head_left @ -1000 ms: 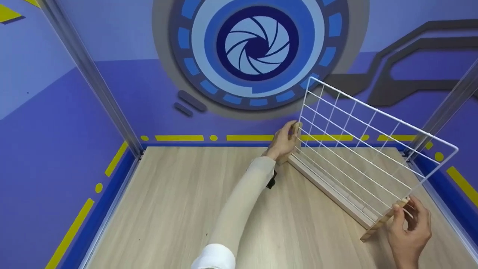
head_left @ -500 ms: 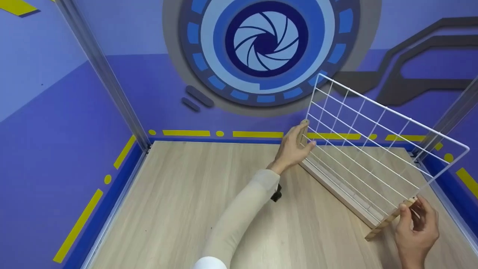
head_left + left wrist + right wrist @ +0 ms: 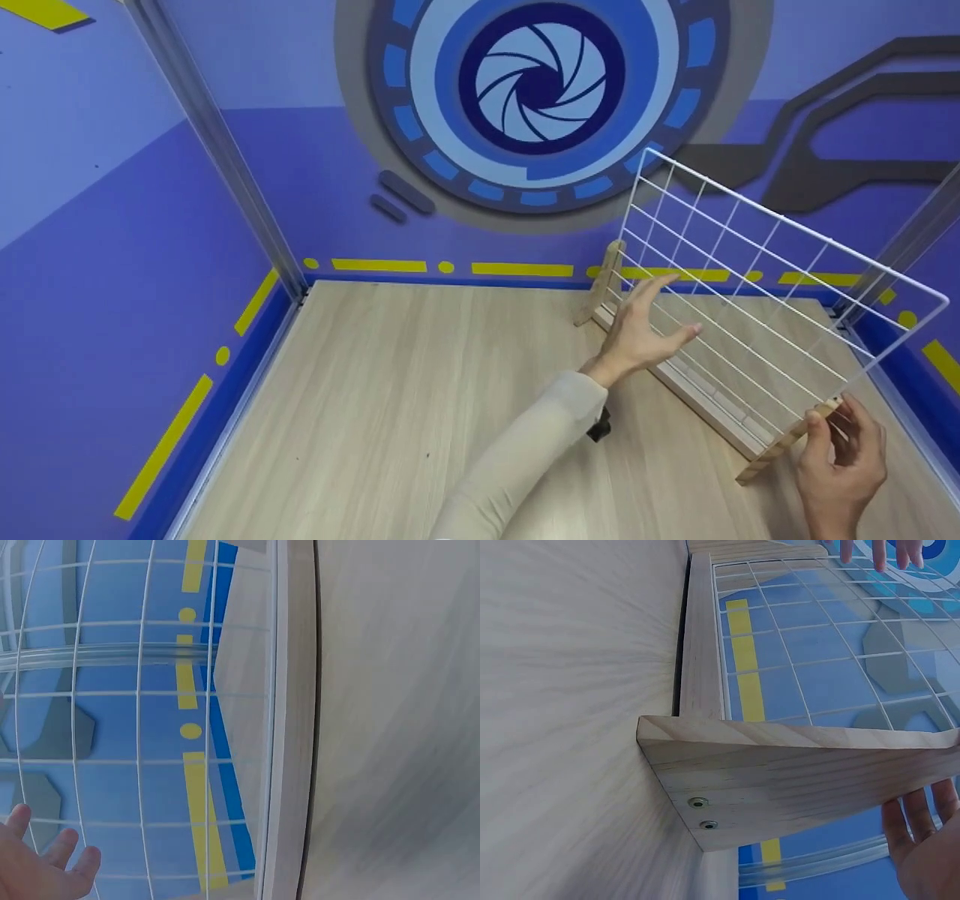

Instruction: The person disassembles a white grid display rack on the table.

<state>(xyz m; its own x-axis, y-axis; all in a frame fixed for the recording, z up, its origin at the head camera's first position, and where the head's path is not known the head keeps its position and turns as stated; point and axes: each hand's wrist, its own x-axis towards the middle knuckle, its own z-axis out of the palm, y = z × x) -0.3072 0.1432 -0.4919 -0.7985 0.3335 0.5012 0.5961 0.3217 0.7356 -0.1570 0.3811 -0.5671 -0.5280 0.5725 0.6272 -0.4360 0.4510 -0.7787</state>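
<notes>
A white wire grid panel (image 3: 750, 277) stands upright in a wooden stand, with a long wooden base bar (image 3: 694, 397) along its bottom. At the far end is one wooden side piece (image 3: 601, 289). The near wooden side piece (image 3: 795, 780) shows two metal bolts low on its outer face. My right hand (image 3: 844, 457) pinches this near piece at its upper end between thumb and fingers. My left hand (image 3: 637, 334) is in front of the grid with fingers and thumb spread, holding nothing. In the left wrist view, its fingertips (image 3: 61, 846) overlap the wires.
The rack stands diagonally on a light wood-grain tabletop (image 3: 420, 390), toward its right side. Blue printed panels (image 3: 450, 187) rise behind and at both sides, with metal posts (image 3: 217, 150) at the corners.
My left hand has let go of the far side piece and moved right and toward me, its fingers spreading. My right hand keeps its hold. The head view has shifted slightly.
</notes>
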